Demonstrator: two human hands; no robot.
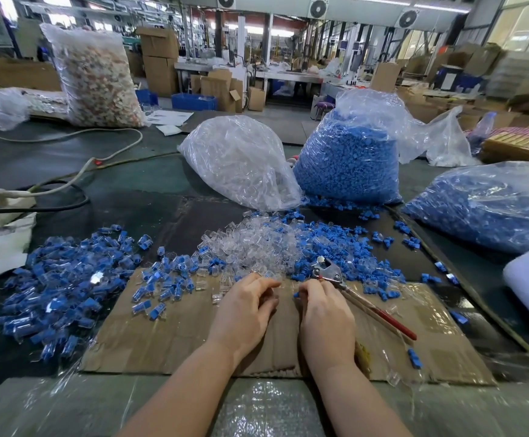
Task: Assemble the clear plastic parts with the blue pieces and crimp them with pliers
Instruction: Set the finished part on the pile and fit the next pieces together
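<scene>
1. A heap of assembled blue-and-clear plastic pieces (58,285) lies toward the left edge of the dark green bench (124,181), spilling onto the flat brown cardboard sheet (168,339) at the near edge
2. The left hand (246,307) rests on the cardboard, its grip curled around a small clear plastic part (274,283) pinched at the fingertips
3. A loose pile of clear plastic parts (257,244) sits just beyond both hands, with scattered loose blue plastic pieces (345,244) beside it to the right
4. The right hand (323,313) is near the left one, its grip clenched on a small blue piece (296,294) at the fingertips
5. Metal pliers with red handles (361,294) lie on the cardboard, touching the right hand's far side
6. Toward the far edge stand a clear bag of clear parts (241,162) and a clear bag of blue pieces (348,159); another bag of blue pieces (490,206) lies at the right edge
</scene>
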